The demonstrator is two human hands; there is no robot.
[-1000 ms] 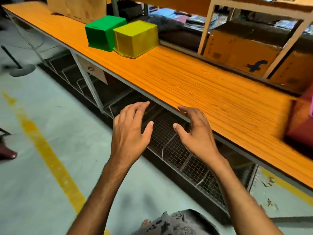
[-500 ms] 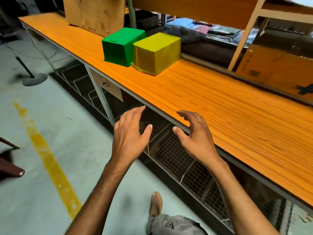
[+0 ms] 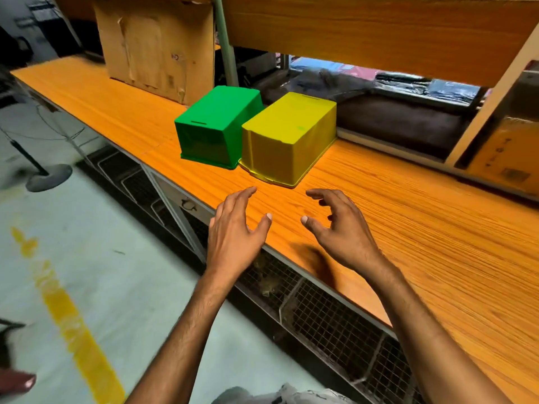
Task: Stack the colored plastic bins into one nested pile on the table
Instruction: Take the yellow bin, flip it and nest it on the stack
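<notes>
A green bin (image 3: pixel 217 125) and a yellow bin (image 3: pixel 287 135) stand upside down, side by side and touching, on the orange wooden table (image 3: pixel 423 217). The green one is on the left. My left hand (image 3: pixel 236 231) hovers over the table's front edge, just short of the yellow bin, fingers apart and empty. My right hand (image 3: pixel 339 225) is beside it over the tabletop, fingers spread and curled, holding nothing. Both hands are a short way in front of the yellow bin's near rim.
A tall cardboard sheet (image 3: pixel 157 51) leans behind the green bin. A green post (image 3: pixel 226 42) and an upper shelf board (image 3: pixel 364 33) rise behind the bins. Wire baskets (image 3: pixel 335 325) hang under the table. A fan stand (image 3: pixel 46 176) and a yellow floor line (image 3: pixel 73 316) lie to the left.
I have moved left along the table toward the bins, which now look much nearer. Both hands went from below the table's edge up over the tabletop, still empty.
</notes>
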